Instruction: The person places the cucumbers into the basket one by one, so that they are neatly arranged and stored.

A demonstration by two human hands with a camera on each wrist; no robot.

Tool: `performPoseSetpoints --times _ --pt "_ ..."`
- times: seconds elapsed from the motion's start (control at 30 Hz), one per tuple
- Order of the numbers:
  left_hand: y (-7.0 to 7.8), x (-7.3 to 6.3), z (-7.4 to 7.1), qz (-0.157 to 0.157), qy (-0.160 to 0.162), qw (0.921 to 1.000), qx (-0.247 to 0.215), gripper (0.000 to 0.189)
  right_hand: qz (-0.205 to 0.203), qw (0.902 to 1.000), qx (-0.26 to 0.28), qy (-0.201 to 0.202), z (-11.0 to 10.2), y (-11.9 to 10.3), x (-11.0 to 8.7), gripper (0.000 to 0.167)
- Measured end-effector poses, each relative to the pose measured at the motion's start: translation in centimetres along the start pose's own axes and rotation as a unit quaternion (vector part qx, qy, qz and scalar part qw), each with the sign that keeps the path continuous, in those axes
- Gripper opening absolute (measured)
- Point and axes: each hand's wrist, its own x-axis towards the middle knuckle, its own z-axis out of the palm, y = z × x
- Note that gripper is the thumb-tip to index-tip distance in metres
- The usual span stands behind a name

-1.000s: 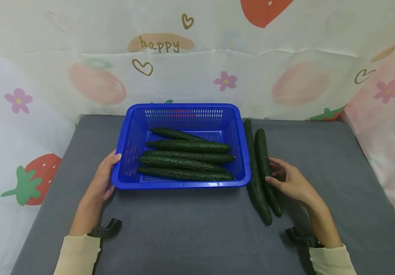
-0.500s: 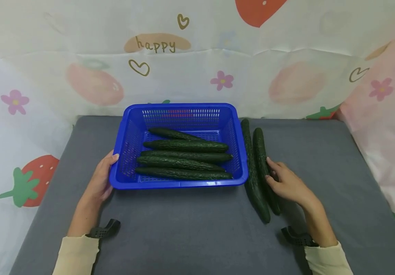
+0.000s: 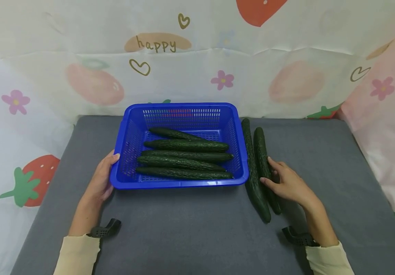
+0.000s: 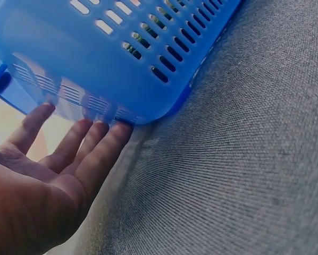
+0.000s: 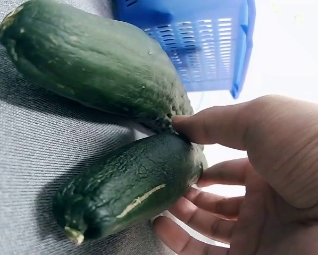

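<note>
Grip of left hand [image 3: 101, 176] closed on left end of blue slotted plastic basket [image 3: 180, 184], thumb over rim; five dark-green cucumbers [image 3: 186, 145] crosswise inside. Rightward, on grey cloth-covered counter [image 3: 183, 229]: long inner cucumber [image 3: 254, 188]; just beside, outer cucumber [image 3: 264, 166], axis front-to-back, between nearer right hand's [image 3: 286, 184] thumb and curled fingers; forearm angling from lower right.

backdrop [image 3: 197, 82]: white, creased, fruit-and-flower patterned | lettering [image 3: 156, 44]: "happy" | tabletop [image 3: 183, 229]: grey, woven
</note>
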Motion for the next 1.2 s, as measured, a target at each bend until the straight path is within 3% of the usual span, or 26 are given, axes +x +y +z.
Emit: performPoseSetpoints --times 0.47,0.97,1.2 --pt "-0.05 -0.23 -0.26 -0.003 0.004 1.0000 0.006 0.032 0.020 0.9997 -0.004 0.010 0.37 0.06 0.38 0.078" --pt "-0.26 0.22 0.25 0.010 -0.002 0.9996 -0.028 0.032 0.067 0.9972 -0.022 0.027 0.03 0.29 0.55 0.078" --pt "-0.19 0.10 0.24 0.009 0.012 0.9996 -0.025 0.031 0.056 0.9964 -0.038 0.051 0.29 0.20 0.72 0.078"
